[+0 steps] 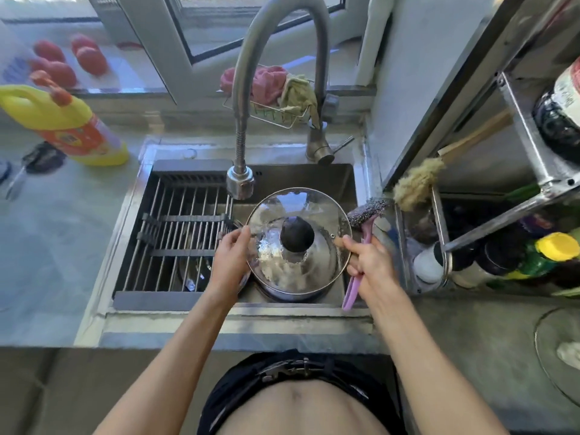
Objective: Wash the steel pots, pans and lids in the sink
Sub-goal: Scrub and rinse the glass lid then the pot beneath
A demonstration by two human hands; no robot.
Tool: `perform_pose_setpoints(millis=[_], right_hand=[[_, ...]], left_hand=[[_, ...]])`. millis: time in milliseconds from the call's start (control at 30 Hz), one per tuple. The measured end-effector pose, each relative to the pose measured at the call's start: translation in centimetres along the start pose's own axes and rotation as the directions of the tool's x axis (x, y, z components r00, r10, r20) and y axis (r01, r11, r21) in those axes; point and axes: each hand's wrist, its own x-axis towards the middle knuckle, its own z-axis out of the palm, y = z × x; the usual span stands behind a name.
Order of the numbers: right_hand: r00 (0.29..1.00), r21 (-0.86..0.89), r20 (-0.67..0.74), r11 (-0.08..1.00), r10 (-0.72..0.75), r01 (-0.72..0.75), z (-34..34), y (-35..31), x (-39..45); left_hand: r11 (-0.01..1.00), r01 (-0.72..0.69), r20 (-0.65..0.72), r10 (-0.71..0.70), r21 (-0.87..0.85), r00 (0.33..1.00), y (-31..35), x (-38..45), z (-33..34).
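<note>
Now held glass lid (298,243) by its rim under faucet (240,183): left hand (230,259) gripping, right hand (370,265) pinching, clutching pink scrubber (364,221) too.

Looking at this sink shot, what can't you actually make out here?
- Pot under the round glass lid with black knob: head view, the lid and water glare hide its inside.
- Items below the steel slatted drain rack: bars and shadow cover them.
- Right hand on the pink-handled steel-wool scrubber: palm side hidden.
- Left hand: fingertips hidden behind the lid rim.
- Dark bottle label on the steel shelf: cut by the right edge, blurred.
</note>
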Motion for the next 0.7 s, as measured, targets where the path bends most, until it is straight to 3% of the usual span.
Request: perform_pose_setpoints(millis=[100, 233, 367, 567, 700], right_hand=[[0.999, -0.040, 0.023, 0.999, 0.031, -0.030, 0.2, 1.5, 0.4], [0.996, -0.110, 0.064, 0.993, 0.060, -0.053, 1.4, 3.3, 0.4], [0.994, -0.350, 0.093, 0.936, 0.058, -0.022, 2.8, 4.5, 0.6], [0.966, -0.689, 0.203, 0.677, -0.161, 0.258, 5.8, 7.1, -0.5], [0.894, -0.764, 0.325, 0.471, -0.307, 0.440, 9.5, 9.1, -2.4]], left_hand=[[0.949, 0.131, 0.087, -0.110, -0.285, 0.990, -0.1, -0.4, -0.3], [0.897, 0.176, 0.007, -0.189, -0.405, 0.982, -0.7, -0.9, -1.8], [0.853, 0.177, -0.085, -0.249, -0.490, 0.965, -1.6, -0.6, -5.4], [0.902, 0.158, -0.141, -0.231, -0.403, 0.963, -1.5, 3.2, -13.0], [0.921, 0.203, -0.038, -0.228, -0.332, 0.973, -2.0, 6.5, -16.5]])
